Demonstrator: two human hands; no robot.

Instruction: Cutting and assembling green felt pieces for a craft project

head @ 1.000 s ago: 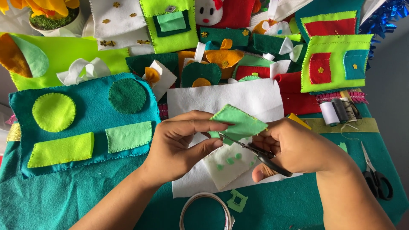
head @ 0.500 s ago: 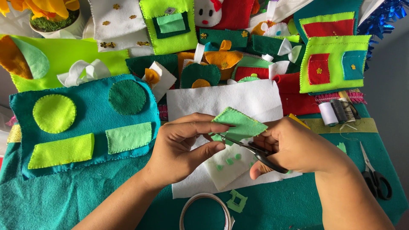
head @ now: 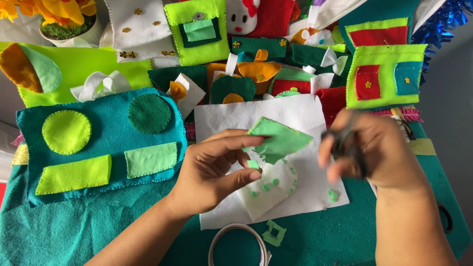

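— Where is the light green felt piece [head: 280,139] now?

— Pinched between thumb and forefinger of the left hand [head: 217,170], held above the white felt sheet [head: 231,120] at the middle of the table. A tiny green scrap [head: 253,164] sits at the thumb tip.

— What differs from half a second ago?

— The right hand [head: 367,150] has pulled away to the right. Earlier it was close against the felt, with the scissors [head: 345,143] at the piece's edge; now the two hands are apart.

— Is the right hand gripping them?

— Its fingers are curled around dark handles, though the hand is blurred, so the blades are hard to make out; probably closed, but I cannot tell.

— Anything else hidden?

— A white ring [head: 237,244] is cut off by the bottom edge. Under the left fingers lies a white dotted piece [head: 273,189], partly covered.

— Any containers?

— A white pot [head: 81,34] at top left holds green filling and yellow-orange flowers [head: 54,10]. Left of the hands lies a teal felt panel [head: 108,143] with green shapes sewn on.
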